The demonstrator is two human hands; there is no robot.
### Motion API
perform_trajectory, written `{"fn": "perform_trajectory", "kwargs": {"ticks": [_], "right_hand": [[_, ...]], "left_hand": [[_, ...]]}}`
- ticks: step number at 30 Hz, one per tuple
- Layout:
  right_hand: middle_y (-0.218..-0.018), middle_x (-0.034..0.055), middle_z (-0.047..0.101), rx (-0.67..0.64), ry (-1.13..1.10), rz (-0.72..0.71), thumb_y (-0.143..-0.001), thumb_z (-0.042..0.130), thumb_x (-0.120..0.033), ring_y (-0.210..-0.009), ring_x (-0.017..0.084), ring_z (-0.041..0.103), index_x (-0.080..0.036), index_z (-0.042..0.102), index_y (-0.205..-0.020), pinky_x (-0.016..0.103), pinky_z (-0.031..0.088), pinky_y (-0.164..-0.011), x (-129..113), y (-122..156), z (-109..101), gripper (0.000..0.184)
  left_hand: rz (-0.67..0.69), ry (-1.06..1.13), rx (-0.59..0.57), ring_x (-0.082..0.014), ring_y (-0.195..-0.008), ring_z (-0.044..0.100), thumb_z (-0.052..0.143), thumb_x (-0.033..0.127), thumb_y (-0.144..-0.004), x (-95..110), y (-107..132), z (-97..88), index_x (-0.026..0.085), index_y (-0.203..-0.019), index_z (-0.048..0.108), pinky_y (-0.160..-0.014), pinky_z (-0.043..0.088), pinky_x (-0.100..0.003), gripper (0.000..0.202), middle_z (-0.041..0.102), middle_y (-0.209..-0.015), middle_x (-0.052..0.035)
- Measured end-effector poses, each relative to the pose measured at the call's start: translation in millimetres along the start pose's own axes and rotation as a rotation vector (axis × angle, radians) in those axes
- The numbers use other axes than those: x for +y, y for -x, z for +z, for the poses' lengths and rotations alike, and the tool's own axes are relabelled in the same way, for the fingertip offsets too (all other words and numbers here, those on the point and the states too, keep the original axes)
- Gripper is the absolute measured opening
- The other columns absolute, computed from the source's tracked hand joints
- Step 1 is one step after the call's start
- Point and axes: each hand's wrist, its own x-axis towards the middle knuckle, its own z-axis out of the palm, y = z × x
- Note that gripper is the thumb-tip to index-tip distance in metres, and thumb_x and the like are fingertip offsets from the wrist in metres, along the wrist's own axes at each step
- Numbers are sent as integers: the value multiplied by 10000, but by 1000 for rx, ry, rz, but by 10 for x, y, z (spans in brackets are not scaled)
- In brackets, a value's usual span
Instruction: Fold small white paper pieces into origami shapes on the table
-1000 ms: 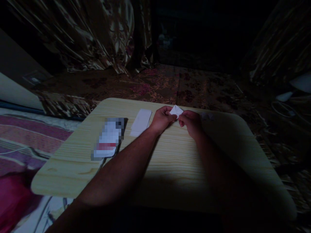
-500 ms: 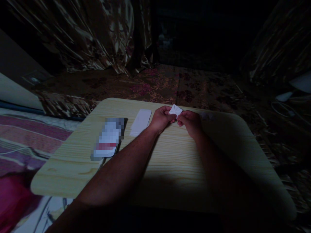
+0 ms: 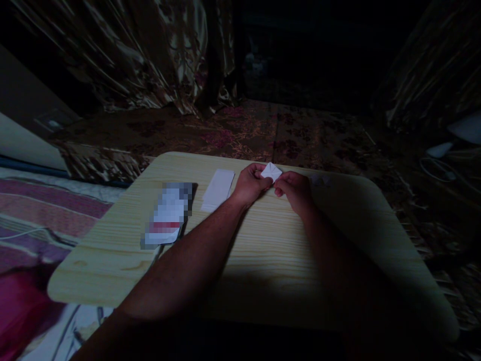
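A small white folded paper (image 3: pixel 271 172) with crease lines is held up near the far edge of the wooden table (image 3: pixel 270 235). My left hand (image 3: pixel 251 184) grips its left and lower side, thumb on the front and fingers behind. At the paper's lower right corner, my right hand (image 3: pixel 295 189) pinches with thumb and curled forefinger. Left of my hands lies a stack of white paper strips (image 3: pixel 218 186). Small pale paper pieces (image 3: pixel 321 180) rest in shadow just beyond my right hand.
A phone-like object (image 3: pixel 167 213), blurred by pixels, lies on the table's left part. Striped bedding (image 3: pixel 48 210) adjoins the left side. Patterned curtains (image 3: pixel 180 55) hang behind a cloth-covered ledge (image 3: pixel 240 130). A lamp-like white object with a cable (image 3: pixel 439 150) is at the right.
Both hands stay almost in place. The folded paper has shifted very slightly, and a little more of its lower part appears flat and white.
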Motion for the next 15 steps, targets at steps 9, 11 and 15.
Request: {"fn": "perform_trajectory", "kwargs": {"ticks": [9, 11, 15], "right_hand": [[-531, -12, 621, 3, 6, 3, -654, 598, -272, -460, 109, 556, -168, 624, -657, 224, 456, -480, -11, 6, -4, 107], [-524, -13, 617, 13, 11, 20, -646, 597, -271, -454, 110, 551, -169, 625, -651, 225, 452, -475, -8, 2, 3, 106], [-500, -17, 603, 18, 30, 16, -646, 598, -272, -445, 111, 544, -171, 616, -636, 226, 443, -471, -12, 3, 5, 104]], "left_hand": [[-4, -13, -16, -70, -452, 497, 744, 165, -564, -10, 4, -7, 164, -957, 558, -451, 322, -188, 435, 600, -599, 46], [-4, -20, -19, -68, -453, 494, 741, 170, -564, -11, 1, -7, 162, -964, 559, -452, 318, -187, 439, 601, -603, 45], [-10, -15, -23, -66, -443, 481, 736, 176, -560, -15, -3, 0, 163, -962, 549, -447, 303, -187, 443, 594, -593, 50]]}}
